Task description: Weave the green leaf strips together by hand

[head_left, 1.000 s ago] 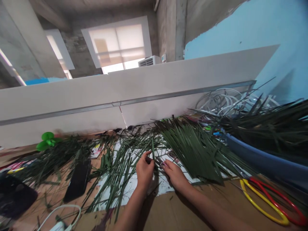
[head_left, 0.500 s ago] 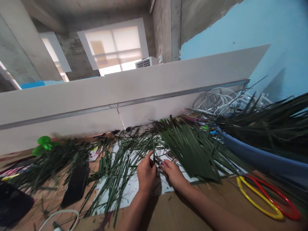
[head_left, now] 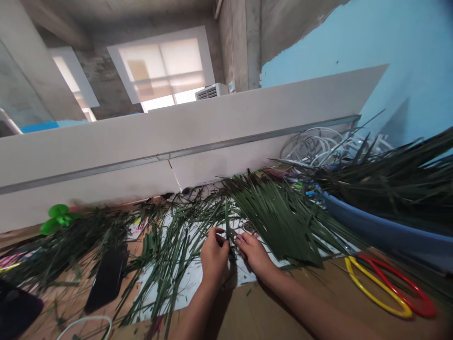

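Observation:
My left hand is closed in a pinch on a narrow green leaf strip, which stands up from the fingertips. Close beside it, my right hand grips a small dark blade-like tool; its exact kind is hard to make out, and a bit of purple shows at the fingertips. The tool lies against or very near the strip. Under both hands spreads a white sheet strewn with cut leaf strips. A broad bundle of long green leaves lies just right of my hands.
Scissors with yellow and red handles lie at the right, before a blue basin heaped with dark leaves. A black phone, a green plastic propeller-like object and a white cable are at left. A low white partition runs behind.
My left index finger, raised before, has curled down onto the leaf strip. My right hand has barely moved. The whole view has shifted slightly.

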